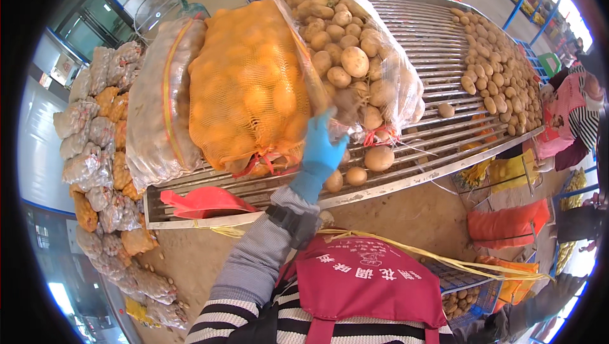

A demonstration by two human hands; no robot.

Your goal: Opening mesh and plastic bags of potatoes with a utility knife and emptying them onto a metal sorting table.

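Sack of clear plastic (401,72) runs lengthwise away, tied end nearest, beside left hand (321,149), grip unclear.

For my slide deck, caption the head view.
Blue-gloved left hand beside an orange mesh sack and a clear plastic sack of brown potatoes.

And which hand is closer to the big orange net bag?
Left. The left hand, in a blue glove, is right beside the orange net bag. The right arm reaches away at the lower right, much farther off; its hand is too dark to make out.
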